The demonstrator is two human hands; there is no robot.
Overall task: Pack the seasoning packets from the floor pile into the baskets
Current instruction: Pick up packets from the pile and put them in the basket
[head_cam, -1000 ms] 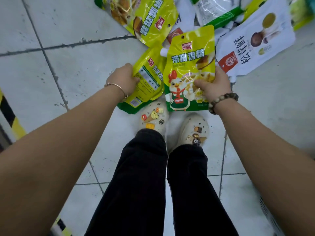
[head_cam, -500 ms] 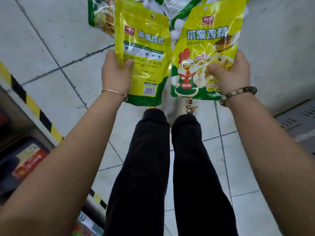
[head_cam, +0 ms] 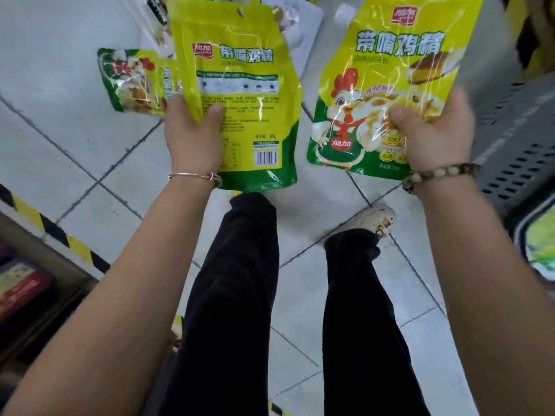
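At far left a shelf edge (head_cam: 45, 265) with yellow-black tape runs along the tiled floor (head_cam: 75, 136), with a dark red box (head_cam: 21, 289) below it. On the floor beyond lies a green-yellow packet (head_cam: 135, 81), part of the pile at the top edge. The left hand (head_cam: 193, 136), a thin bangle (head_cam: 195, 176) on its wrist, grips a yellow packet (head_cam: 240, 94) by its left edge, back side with barcode facing up, held above the floor. Black trousers (head_cam: 234, 295) and one pale shoe (head_cam: 375, 219) show below. The right hand (head_cam: 435, 130), with a bead bracelet (head_cam: 441, 174), grasps a second packet (head_cam: 381, 85), rooster front showing, also held up. At far right stands a grey perforated basket (head_cam: 516, 139); neither held packet is in it
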